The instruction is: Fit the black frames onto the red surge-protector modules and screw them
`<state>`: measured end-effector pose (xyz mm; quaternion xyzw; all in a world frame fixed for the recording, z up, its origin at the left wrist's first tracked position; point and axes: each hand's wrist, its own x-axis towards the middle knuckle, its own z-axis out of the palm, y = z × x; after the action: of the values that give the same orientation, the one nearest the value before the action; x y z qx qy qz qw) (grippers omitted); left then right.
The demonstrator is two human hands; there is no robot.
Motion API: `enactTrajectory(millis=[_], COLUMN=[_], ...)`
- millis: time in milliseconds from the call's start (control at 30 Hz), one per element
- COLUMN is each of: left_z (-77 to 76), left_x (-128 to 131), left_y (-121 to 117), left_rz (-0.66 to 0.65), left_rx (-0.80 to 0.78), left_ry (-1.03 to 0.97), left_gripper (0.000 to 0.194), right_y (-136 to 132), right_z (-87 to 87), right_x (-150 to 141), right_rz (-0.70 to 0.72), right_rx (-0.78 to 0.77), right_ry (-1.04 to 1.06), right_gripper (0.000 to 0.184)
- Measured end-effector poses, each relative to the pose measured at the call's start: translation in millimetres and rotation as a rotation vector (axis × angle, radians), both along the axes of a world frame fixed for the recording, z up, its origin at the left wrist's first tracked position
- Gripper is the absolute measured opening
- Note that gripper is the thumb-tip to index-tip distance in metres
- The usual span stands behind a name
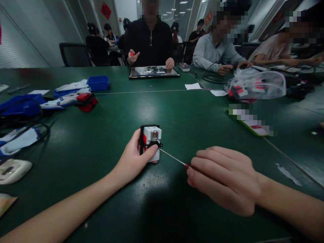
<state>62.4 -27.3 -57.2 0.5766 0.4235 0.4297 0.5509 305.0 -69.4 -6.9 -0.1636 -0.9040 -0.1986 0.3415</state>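
Head camera, and closest in it's the right hand [224, 180], fingers folded round a slim screwdriver [174, 156], the handle buried in the grip with just a bit of red showing. Shaft slants left and away; up at its end, the left hand [134, 152] has a white block [152, 137] gripped, thumb across the near face, fingers round the left side. Tip's right beside that thumb; touching or not, can't tell. Block's mid-scene over the green counter [121, 118]; resting or just lifted, can't call it.

Looks light and stiff, hard plastic by the sheen, maybe slippery if pushed sideways. Thin black bracket [150, 145] across the face looks the fragile bit, so the thick sides seem the better hold.

Now the room! Right of the block, surface runs wide before a white slab with a green edge [249, 123], well apart. Farther out on the left, a red-and-black block [86, 102]; beyond it, a clear plastic bag [273, 82] bulges at right, a blue tray [98, 84] at left. Straight ahead, a flat dark panel [138, 72] lies near the far edge, and behind it sits a person in a black zip top [152, 44].
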Motion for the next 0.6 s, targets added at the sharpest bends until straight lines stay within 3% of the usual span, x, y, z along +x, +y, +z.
enactTrajectory(millis=[233, 600], left_z=[0.5, 4.3], left_x=[0, 1], left_y=[0, -3], left_rz=[-0.004, 0.012], left_rx=[0.039, 0.093], left_ry=[0.017, 0.101], left_gripper=[0.049, 0.050], right_y=[-2, -1], right_z=[5.1, -6.8], right_x=[-4, -9], right_rz=[0.013, 0.033], right_rx=[-0.044, -0.020], right_ry=[-0.024, -0.001], right_gripper=[0.006, 0.009])
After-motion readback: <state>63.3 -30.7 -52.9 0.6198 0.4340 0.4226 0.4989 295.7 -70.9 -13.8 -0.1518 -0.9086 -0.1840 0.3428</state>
